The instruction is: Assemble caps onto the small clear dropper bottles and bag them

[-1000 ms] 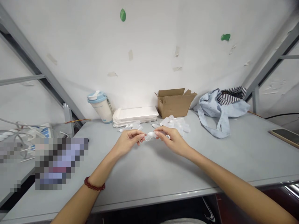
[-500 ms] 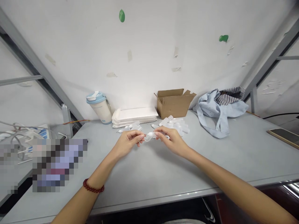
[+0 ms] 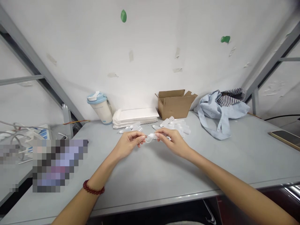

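Observation:
My left hand [image 3: 129, 142] and my right hand [image 3: 172, 140] meet above the middle of the grey table [image 3: 164, 168]. Between their fingertips they pinch a small clear plastic piece [image 3: 150, 137]; the right fingers close round its wider end, the left fingers pinch its narrow tip. A red bead bracelet circles my left wrist. Just behind the hands lies a pile of similar clear plastic pieces [image 3: 175, 125], with a smaller group [image 3: 131, 127] to the left.
At the back stand a blue-lidded cup [image 3: 100, 107], a stack of white flat packs [image 3: 134, 117], an open cardboard box [image 3: 175, 103] and a light blue cloth bag [image 3: 222, 109]. A phone [image 3: 284, 136] lies far right. Cables sit at the left.

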A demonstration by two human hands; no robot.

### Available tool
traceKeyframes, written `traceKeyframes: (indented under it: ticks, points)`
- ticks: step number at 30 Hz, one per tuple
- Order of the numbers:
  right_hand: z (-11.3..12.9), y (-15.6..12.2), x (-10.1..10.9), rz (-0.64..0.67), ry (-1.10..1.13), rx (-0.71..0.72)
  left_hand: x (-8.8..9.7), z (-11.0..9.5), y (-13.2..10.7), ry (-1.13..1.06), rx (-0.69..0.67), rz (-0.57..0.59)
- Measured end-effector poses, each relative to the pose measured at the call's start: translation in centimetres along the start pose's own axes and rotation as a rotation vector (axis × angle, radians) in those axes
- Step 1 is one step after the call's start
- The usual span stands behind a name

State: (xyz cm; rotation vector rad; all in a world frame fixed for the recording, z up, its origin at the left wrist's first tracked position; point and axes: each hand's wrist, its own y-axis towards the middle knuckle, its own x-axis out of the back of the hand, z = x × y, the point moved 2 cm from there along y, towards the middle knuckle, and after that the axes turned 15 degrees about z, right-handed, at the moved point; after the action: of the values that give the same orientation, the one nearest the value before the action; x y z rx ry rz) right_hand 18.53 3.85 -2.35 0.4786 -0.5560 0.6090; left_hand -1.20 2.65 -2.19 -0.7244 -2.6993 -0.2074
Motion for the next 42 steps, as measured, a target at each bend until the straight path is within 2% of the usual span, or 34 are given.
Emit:
traceKeyframes:
  ticks: [7,13,24,30,42]
  points:
    - [0.2,0.0,0.1,0.020,-0.032,0.029,-0.1,0.0,0.1,0.021,0.017,-0.009]
    - [0.3,0.1,0.2,0.070,-0.144,0.050,-0.3,-0.4,0.0,0.090,0.015,0.003]
    - [0.1,0.0,0.2,0.249,-0.276,0.065,-1.3,-0.2,-0.3,0.326,0.070,0.128]
    - [-0.7,-0.1,-0.3,0.272,-0.314,0.077,-1.7,0.1,-0.3,0.343,0.075,0.170]
    - [-1.3,-0.3,-1.0,0.262,-0.354,0.084,-1.8,0.2,-0.2,0.344,0.074,0.159]
